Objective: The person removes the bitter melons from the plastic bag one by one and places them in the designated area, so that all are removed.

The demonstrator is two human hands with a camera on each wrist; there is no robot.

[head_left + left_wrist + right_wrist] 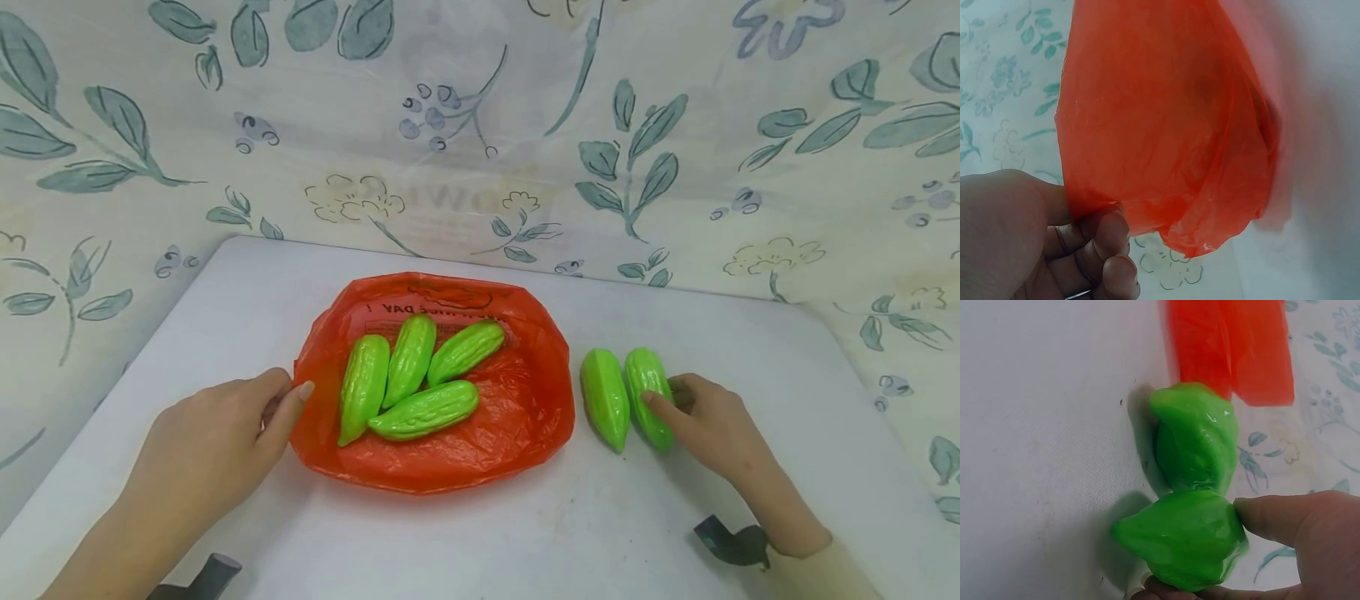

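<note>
Head view: left hand (213, 429) pinches the rim of the red bag (525, 408), likely steadying its mouth open; right hand (712, 425) grips the outer green gourd (647, 392) from its free side, as the neighbouring gourd (604, 396) crowds the other. Bag wall stands between this pair and four gourds inside (427, 410). White table (517, 542), floral cloth behind (480, 175).

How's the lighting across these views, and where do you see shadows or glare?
Head view: fairly even light, soft shadow beside the left hand; left wrist view: dimmer, with a pinkish shadow next to the red bag; right wrist view: white glints on the farther green gourd, soft grey shadow beside it on the white table.
</note>
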